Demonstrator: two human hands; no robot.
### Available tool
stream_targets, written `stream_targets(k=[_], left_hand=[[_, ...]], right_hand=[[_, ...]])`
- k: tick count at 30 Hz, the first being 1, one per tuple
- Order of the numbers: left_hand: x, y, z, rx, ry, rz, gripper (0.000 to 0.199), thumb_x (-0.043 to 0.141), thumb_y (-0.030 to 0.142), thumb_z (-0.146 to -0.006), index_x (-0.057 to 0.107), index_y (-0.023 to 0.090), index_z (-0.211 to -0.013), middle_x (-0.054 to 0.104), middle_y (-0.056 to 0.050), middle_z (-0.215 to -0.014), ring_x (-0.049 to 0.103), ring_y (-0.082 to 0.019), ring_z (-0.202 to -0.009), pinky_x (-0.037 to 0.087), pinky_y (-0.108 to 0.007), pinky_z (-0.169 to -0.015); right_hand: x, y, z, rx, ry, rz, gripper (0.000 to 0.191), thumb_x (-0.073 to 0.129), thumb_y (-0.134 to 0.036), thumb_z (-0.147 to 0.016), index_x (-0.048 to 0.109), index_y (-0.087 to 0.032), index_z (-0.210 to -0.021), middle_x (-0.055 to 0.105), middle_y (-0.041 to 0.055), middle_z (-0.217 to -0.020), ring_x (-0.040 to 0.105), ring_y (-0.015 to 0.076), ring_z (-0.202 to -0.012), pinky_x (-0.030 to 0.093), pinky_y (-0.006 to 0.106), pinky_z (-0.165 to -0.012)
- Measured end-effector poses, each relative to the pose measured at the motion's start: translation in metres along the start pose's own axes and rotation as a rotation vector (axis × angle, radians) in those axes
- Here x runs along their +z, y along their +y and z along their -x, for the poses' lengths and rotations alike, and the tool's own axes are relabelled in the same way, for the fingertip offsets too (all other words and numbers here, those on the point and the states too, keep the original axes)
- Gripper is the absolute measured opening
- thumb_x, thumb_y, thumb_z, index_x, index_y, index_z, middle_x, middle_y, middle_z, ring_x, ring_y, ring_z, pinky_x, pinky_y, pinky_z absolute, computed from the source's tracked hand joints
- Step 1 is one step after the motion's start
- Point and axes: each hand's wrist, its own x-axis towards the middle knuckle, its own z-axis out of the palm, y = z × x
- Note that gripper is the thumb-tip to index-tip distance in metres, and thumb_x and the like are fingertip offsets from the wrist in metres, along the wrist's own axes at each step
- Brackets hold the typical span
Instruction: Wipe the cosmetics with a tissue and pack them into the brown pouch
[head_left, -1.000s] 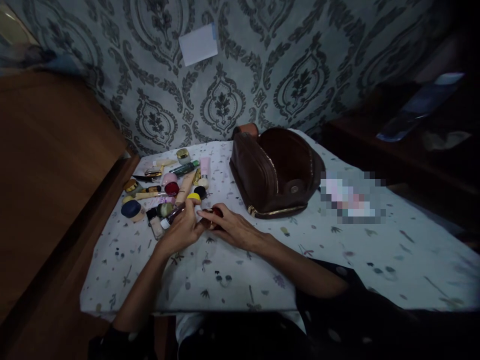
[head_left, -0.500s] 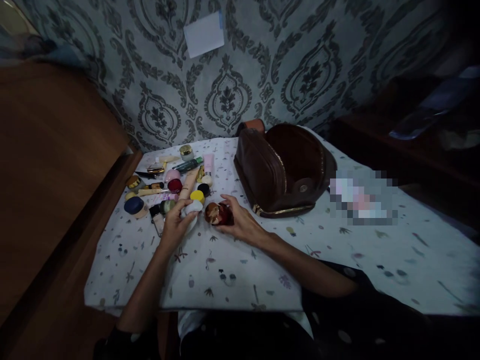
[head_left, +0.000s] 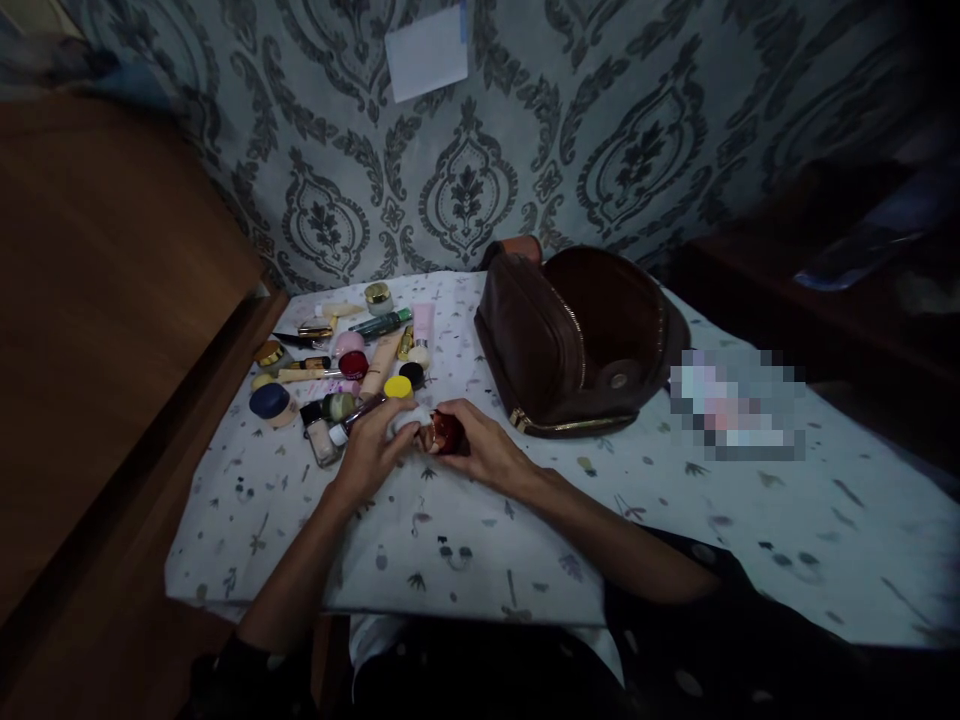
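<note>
My right hand (head_left: 484, 445) is closed around a small dark red-brown jar (head_left: 448, 432) with a shiny, gold-toned end that faces left. My left hand (head_left: 373, 445) pinches a soft-looking white piece (head_left: 406, 424) against that end; whether it is a wipe or a pad I cannot tell. Just beyond the left fingers lie a yellow lid (head_left: 398, 387) and a black lid (head_left: 412, 374). A tube with a white cap (head_left: 338, 435) pokes out beside the left hand, next to a bottle with a black cap (head_left: 321, 440).
Several cosmetics, including a blue-lidded jar (head_left: 271, 402), a pink tube (head_left: 423, 325) and a gold-lidded jar (head_left: 378, 297), lie at the left of the patterned tablecloth (head_left: 480, 560). An unzipped brown leather bag (head_left: 525, 340) stands at the back right. A pixelated patch (head_left: 739, 405) lies beyond it.
My left hand has moved right, bringing the white piece from beside the jar onto its gold-toned end. The jar stays in my right hand. The view has shifted slightly.
</note>
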Motion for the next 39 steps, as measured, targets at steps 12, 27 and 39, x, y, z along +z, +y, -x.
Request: stream_targets(k=[12,27,39], left_hand=[[-0.014,-0.011,0.003,-0.162,-0.129,0.023,0.016,0.062,0.029,-0.085,0.070,0.019,-0.094,0.074,-0.002,-0.090,0.067,-0.020,-0.086,0.050,-0.028,-0.077],[-0.017,0.022,0.003,-0.019,-0.221,0.067,0.012,0.063,0.025,-0.085,0.068,0.018,-0.094,0.073,-0.003,-0.092,0.067,-0.019,-0.085,0.050,-0.028,-0.080],[-0.012,0.003,-0.023,-0.011,-0.045,0.003,0.020,0.063,0.031,-0.087,0.073,0.019,-0.100,0.075,-0.007,-0.100,0.068,-0.023,-0.097,0.051,-0.034,-0.089]], right_hand=[[0.002,0.002,0.000,0.048,0.029,0.037,0.056,0.076,-0.029,-0.075,0.048,-0.023,-0.124,0.060,0.0084,-0.117,0.062,0.0253,-0.106,0.052,0.039,-0.090],[0.000,-0.002,0.000,0.047,0.010,-0.011,0.054,0.072,-0.024,-0.077,0.046,-0.023,-0.124,0.060,0.0074,-0.113,0.063,0.0226,-0.100,0.053,0.037,-0.086],[0.004,-0.001,0.001,-0.017,-0.032,0.057,0.056,0.071,-0.024,-0.079,0.044,-0.025,-0.129,0.055,0.0102,-0.124,0.062,0.0252,-0.110,0.053,0.041,-0.093]])
